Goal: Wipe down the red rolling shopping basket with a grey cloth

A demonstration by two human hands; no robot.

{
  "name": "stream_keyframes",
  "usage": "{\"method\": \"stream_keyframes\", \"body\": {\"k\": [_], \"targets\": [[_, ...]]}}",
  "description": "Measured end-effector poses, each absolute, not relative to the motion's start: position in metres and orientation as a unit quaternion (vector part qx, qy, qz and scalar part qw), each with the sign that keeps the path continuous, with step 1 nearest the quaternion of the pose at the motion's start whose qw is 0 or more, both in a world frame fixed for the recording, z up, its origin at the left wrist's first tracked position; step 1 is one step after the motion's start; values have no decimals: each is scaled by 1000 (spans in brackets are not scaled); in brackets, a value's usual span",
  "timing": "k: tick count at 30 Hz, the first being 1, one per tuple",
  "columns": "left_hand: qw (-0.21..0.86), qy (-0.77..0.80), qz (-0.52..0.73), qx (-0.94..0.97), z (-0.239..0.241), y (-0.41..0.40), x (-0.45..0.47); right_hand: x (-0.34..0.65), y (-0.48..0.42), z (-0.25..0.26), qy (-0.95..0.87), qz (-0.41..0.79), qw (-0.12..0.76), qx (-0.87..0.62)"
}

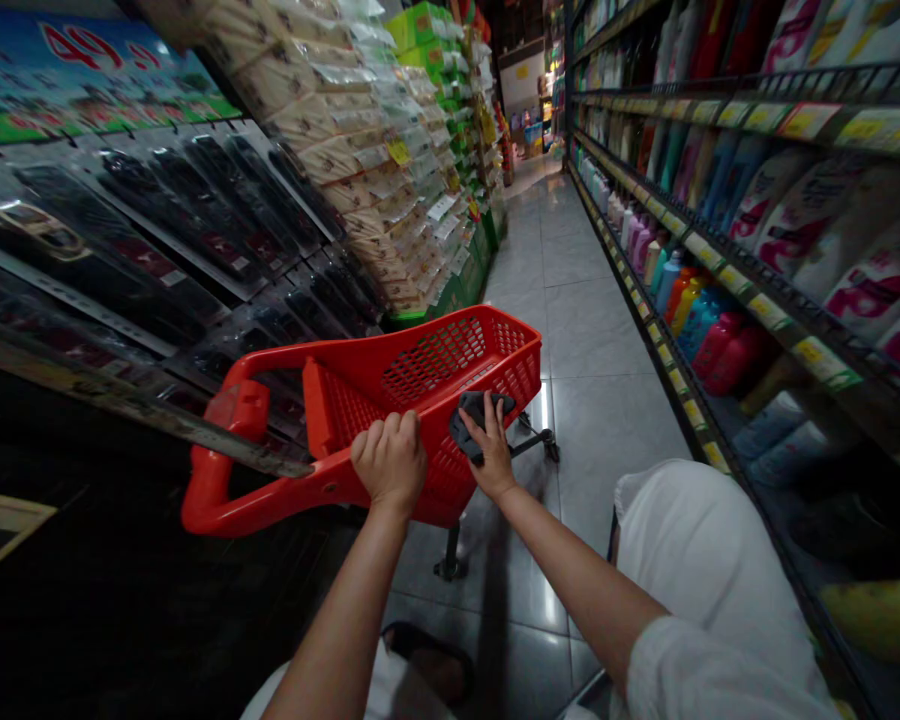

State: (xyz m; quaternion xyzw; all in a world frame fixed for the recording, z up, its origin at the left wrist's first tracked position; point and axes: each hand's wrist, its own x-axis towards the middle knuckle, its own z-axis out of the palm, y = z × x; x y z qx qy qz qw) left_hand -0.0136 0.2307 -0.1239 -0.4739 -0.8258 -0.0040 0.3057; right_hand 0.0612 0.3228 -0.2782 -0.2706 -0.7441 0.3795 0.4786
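Note:
A red plastic shopping cart [420, 400] stands sideways in front of me, its handle to the left and its perforated basket to the right. My left hand [391, 462] is closed around the cart's near top rim. Against the outer side of the basket, my right hand [491, 450] presses a dark grey cloth [466, 428], its fingers spread over it. Part of the cloth sticks out above and left of the fingers. Below the basket, dark legs with casters rest on the floor.
Shelves of bottles [720, 350] line the right side. To the left hang packaged belts [195, 210], with stacked beige packages [375, 170] beyond. A grey tiled aisle [581, 300] runs away from me. My white-clad knee [705, 560] is close to the right shelf.

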Motion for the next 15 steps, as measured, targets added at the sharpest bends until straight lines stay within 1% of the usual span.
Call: {"method": "stream_keyframes", "body": {"k": [3, 6, 8, 11, 13, 15], "targets": [[352, -807, 1, -474, -125, 234, -15, 51, 292, -293, -731, 405, 469, -287], [373, -797, 6, -476, -125, 235, -16, 43, 246, -316, -748, 432, 437, -252], [379, -792, 9, -478, -125, 235, -15, 38, 229, -329, -733, 464, 425, -259], [390, -787, 8, -478, -124, 233, -15, 31, 243, -335, -639, 514, 460, -340], [401, -782, 7, -477, -124, 233, -14, 28, 278, -325, -563, 523, 506, -391], [412, -775, 8, -479, -125, 232, -15, 30, 323, -307, -520, 511, 553, -403]]}}
